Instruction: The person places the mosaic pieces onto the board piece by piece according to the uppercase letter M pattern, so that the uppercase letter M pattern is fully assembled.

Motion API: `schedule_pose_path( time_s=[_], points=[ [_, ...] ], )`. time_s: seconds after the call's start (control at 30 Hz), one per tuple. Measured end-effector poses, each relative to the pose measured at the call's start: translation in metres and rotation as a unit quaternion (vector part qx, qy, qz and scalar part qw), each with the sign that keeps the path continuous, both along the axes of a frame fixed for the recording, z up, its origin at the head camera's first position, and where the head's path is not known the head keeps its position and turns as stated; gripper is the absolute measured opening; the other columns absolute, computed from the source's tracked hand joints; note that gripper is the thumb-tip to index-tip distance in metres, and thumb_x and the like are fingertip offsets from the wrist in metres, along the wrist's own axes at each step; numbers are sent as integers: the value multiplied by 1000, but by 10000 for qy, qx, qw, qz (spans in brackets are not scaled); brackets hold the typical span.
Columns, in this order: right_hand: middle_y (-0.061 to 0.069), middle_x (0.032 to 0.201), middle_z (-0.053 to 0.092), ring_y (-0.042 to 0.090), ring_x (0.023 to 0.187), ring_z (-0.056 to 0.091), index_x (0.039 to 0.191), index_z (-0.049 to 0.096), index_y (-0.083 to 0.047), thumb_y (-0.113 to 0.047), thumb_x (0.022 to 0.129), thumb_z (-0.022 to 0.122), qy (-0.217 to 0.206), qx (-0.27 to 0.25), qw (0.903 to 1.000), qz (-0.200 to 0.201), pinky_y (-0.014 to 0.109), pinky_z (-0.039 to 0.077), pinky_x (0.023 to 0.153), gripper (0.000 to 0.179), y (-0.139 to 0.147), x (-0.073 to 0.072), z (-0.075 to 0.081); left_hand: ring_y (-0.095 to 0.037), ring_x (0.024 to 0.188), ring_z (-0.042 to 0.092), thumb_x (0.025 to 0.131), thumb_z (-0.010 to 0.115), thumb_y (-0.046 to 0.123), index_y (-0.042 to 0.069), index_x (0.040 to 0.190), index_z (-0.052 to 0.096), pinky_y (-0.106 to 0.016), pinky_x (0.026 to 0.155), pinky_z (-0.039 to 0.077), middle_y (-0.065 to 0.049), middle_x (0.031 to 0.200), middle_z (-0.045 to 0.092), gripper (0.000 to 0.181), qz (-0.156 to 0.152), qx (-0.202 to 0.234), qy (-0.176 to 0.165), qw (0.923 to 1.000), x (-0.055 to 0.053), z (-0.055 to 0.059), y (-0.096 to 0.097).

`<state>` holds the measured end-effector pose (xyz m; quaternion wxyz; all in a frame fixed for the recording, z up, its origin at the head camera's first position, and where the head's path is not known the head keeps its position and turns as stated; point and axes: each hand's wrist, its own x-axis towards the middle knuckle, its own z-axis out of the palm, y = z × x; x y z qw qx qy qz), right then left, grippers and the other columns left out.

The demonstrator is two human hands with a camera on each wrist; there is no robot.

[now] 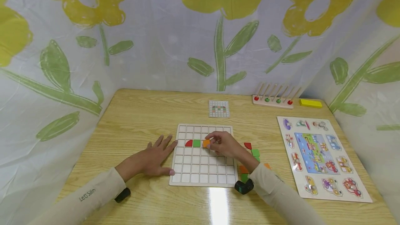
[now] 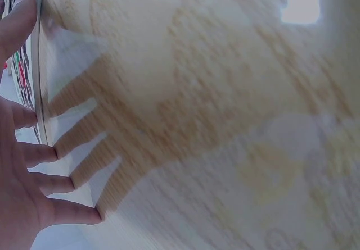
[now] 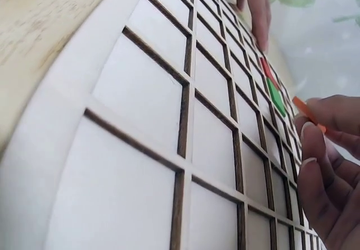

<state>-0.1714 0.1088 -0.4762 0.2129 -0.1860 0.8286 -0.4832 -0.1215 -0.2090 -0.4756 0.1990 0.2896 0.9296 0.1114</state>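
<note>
My right hand (image 1: 223, 145) pinches an orange tile (image 1: 206, 143) over the grid board (image 1: 203, 168) | my left hand (image 1: 154, 159), fingers spread, touches the board's left edge | red tile (image 1: 189, 143), green tile (image 1: 196, 143) lie in its cells

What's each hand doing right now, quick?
Left hand: open, resting at the edge of the grid board.
Right hand: closed, holding an orange tile.
</note>
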Motion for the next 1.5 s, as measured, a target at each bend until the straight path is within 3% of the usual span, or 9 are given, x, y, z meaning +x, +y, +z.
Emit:
schedule_pose_path(
  time_s=[0.47,0.63,0.97,1.5],
  points=[
    [3,84,65,11,51,52,116,70,-7,-8,92,72,80,565,9981,-226,24,43,54,24,-12,-3,0,-52,151,10,88,57,74,10,162,15,-78,106,24,-23,167,9,107,35,-1,0,10000,-1,-3,-1],
    [2,82,63,12,52,54,114,71,-9,-11,91,74,43,797,9966,-201,24,43,55,23,-14,-5,-1,-52,151,9,88,56,74,10,162,15,-78,106,23,-23,167,8,106,31,9,0,10000,-1,-3,-1],
    [0,82,63,12,62,53,111,72,-12,-13,90,77,351,1346,9902,-129,25,44,58,22,-18,-7,4,-52,151,9,88,57,73,10,162,15,-78,106,22,-23,167,9,106,45,27,18,10000,0,-3,-1],
    [-2,81,61,13,67,52,104,72,-17,-20,88,79,431,1688,9842,-324,27,41,60,18,-21,-7,3,-53,151,10,89,56,73,10,162,16,-79,106,24,-24,167,10,105,-13,-7,111,9999,1,-3,-1]
  ],
)
